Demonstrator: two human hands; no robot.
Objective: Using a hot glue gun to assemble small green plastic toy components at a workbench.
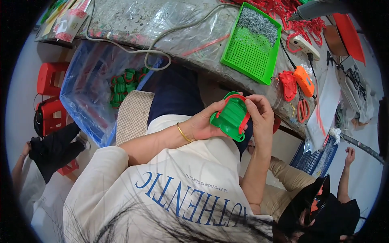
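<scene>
From the head view, both hands are on the same thing, a green plastic piece (233, 110) held up just in front of the person's lap. The left hand (202, 122) has it gripped from the left side, thumb over the rim and the palm tucked against the edge. The right hand (261, 113) is pinching the upper right edge with thumb and fingers, right by a red strip (245, 120). So yeah, the piece sits squarely between the two.

It's a glossy, shallow molded shell with ridges across the inside, a curvy outline and a little round eyelet at the end nearest the body. More red trim curves around the far end. Smooth gold bangle (183, 133) on the left wrist btw.

Off left of the hands there's a blue bin (81, 107) lined with crinkly clear plastic, with green-and-red pieces (121, 87) heaped inside. Beyond the hands, the bench (121, 26) is grey and scuffed, and a bright green perforated tray (247, 57) on it holds small silvery metal bits (259, 21).
</scene>
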